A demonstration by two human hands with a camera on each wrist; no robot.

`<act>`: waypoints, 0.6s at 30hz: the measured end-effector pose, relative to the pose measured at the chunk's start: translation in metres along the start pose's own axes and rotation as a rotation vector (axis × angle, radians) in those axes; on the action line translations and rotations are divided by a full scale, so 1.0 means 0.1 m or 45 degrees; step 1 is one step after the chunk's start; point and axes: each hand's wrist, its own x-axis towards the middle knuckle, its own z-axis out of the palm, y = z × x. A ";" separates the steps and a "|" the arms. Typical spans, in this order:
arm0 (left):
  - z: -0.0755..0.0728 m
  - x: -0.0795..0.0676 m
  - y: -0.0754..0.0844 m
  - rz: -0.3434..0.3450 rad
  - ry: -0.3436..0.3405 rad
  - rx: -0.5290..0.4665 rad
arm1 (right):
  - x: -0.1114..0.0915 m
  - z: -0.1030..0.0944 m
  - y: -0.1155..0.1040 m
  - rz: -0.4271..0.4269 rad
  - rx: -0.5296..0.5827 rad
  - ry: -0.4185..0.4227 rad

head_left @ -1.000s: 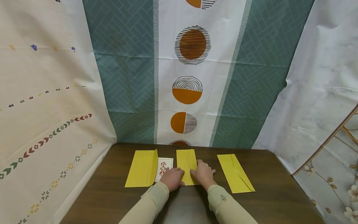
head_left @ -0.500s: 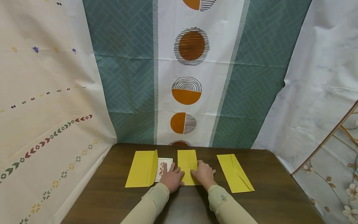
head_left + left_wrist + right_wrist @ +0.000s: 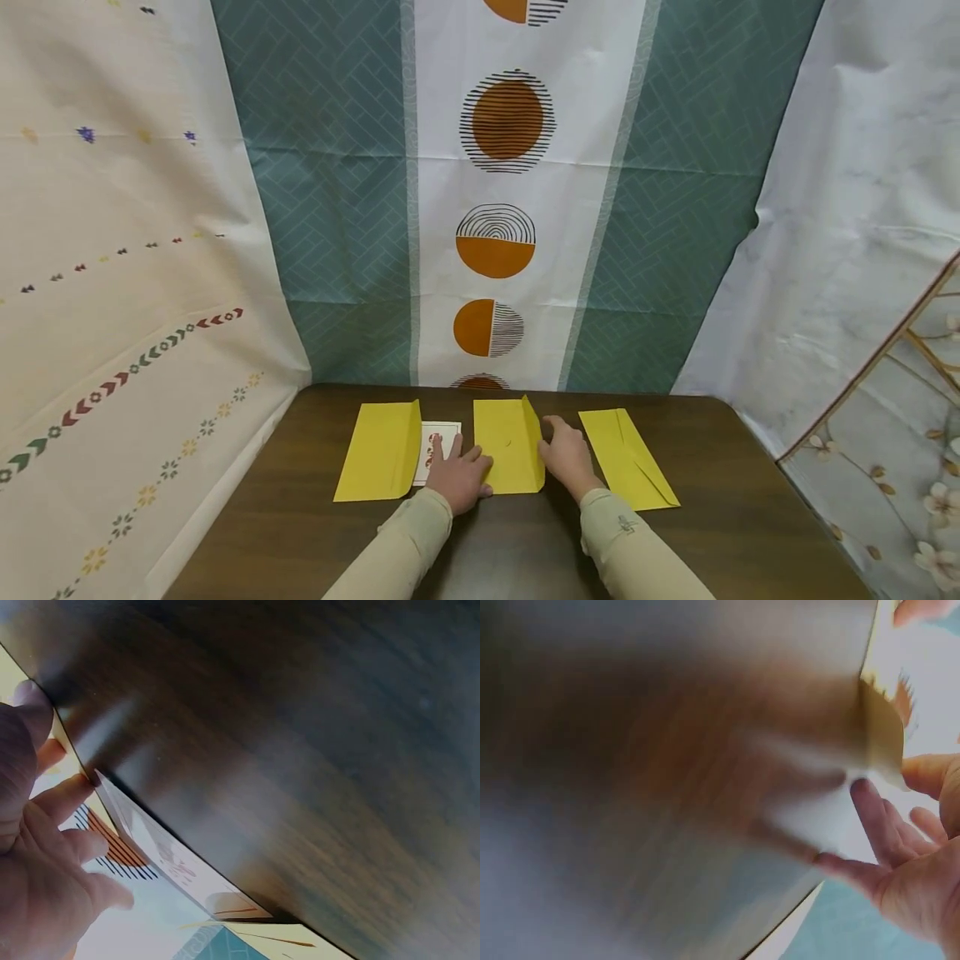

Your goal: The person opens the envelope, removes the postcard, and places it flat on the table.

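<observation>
In the head view a yellow envelope (image 3: 506,450) lies in the middle of the table, its long flap (image 3: 533,450) raised along the right side. My left hand (image 3: 457,479) rests with spread fingers on its left edge, its other fingers over a white card (image 3: 428,454) with red print. Beside the flap is my right hand (image 3: 567,457); in the right wrist view its thumb (image 3: 922,774) touches the flap (image 3: 885,735) and the other fingers are extended near the table. The envelope partly hides the left hand's thumb in the left wrist view.
Another yellow envelope (image 3: 375,454) with its flap raised lies at left, partly over the card. A third yellow envelope (image 3: 628,458), flap folded flat, lies slanted at right. The brown table (image 3: 495,550) ends at a patterned cloth (image 3: 337,250) hanging behind it.
The middle envelope's flap has swung open to the right. My right hand has moved right with it. The left hand has spread its fingers over the card.
</observation>
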 end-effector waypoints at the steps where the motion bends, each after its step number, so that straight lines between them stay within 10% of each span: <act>1: -0.04 -0.01 0.01 -0.006 -0.015 -0.009 | 0.00 -0.02 0.05 -0.027 -0.049 0.004; 7: 0.09 0.02 -0.03 0.026 0.016 -0.075 | -0.03 -0.06 0.25 -0.284 -0.393 -0.050; 18: -0.02 0.01 0.03 -0.003 -0.054 -0.159 | -0.05 -0.15 0.24 -0.455 -0.506 -0.218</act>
